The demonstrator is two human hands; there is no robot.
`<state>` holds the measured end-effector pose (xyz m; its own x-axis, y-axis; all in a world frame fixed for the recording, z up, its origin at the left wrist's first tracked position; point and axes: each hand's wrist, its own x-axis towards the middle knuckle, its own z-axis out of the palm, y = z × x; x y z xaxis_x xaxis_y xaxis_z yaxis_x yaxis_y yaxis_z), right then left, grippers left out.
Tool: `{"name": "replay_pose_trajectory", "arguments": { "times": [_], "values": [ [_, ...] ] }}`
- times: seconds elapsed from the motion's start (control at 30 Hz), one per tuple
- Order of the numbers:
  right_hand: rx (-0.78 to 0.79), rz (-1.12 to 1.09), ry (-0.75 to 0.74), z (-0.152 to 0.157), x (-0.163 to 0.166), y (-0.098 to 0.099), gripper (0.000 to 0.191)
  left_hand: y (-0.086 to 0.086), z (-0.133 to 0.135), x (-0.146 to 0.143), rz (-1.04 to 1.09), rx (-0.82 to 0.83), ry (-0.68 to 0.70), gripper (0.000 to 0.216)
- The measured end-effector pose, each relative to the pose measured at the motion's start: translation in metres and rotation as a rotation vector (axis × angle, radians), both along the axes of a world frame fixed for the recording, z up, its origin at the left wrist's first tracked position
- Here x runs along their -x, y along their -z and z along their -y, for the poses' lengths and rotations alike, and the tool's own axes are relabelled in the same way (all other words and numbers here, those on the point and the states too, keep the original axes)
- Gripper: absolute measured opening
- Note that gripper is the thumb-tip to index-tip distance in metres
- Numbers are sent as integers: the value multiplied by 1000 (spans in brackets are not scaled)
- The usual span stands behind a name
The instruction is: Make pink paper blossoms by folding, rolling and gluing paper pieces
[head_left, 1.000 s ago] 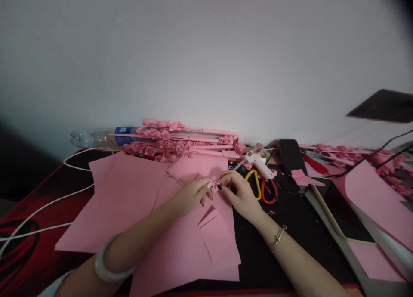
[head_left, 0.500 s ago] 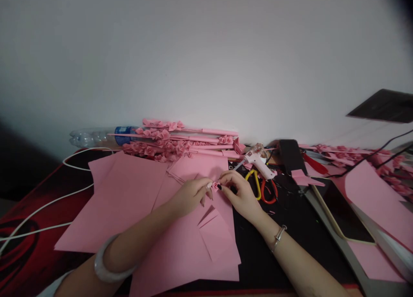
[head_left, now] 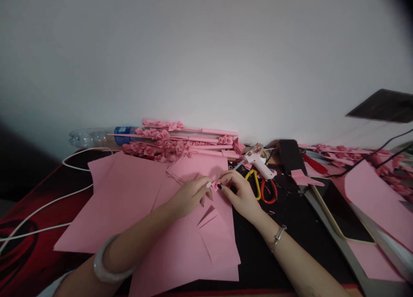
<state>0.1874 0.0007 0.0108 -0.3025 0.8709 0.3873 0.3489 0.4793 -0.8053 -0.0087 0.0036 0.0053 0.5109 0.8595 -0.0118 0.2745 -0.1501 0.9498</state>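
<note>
Both hands are engaged on one item, a small pink paper flower (head_left: 215, 185), which sits between the fingertips above the pink paper sheets (head_left: 124, 202) near the middle of the desk (head_left: 290, 254). The left hand (head_left: 190, 196) pinches the flower from its left side; the right hand (head_left: 240, 197) grips its right edge between thumb and finger, the dark thumbnail in plain view. A folded piece of pink paper (head_left: 217, 236) lies on the sheets just below the hands.

Container noted: one clear plastic bottle (head_left: 93, 137) with a blue label (head_left: 122, 136), lying on its side by the wall — its contents, if any, cannot be made out. Its labelled end lies beside a pile of pink paper flower stems (head_left: 180, 144), and one thin stem crosses the label.

To the right of the right hand are a yellow handle (head_left: 257, 187) and a red handle (head_left: 272, 193), with a pale glue gun (head_left: 263, 166) just beyond them. A black phone (head_left: 291, 156) stands further right. A dark-screened tablet (head_left: 346, 211) lies to the right of these — small folded pink pieces (head_left: 305, 177) rest at its upper end
</note>
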Motion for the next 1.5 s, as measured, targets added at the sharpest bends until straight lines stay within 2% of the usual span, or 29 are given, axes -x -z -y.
{"name": "replay_pose_trajectory", "arguments": {
  "times": [1.03, 1.37, 1.5],
  "values": [
    [-1, 0, -12, 1, 0, -1, 15, -11, 2, 0, -66, -28, -24, 26],
    [-8, 2, -18, 1, 0, -1, 16, -2, 0, 3, -79, -43, 50, 34],
    [-7, 12, -17, 1, 0, -2, 16, -2, 0, 3, -83, -43, 59, 29]
  ]
}}
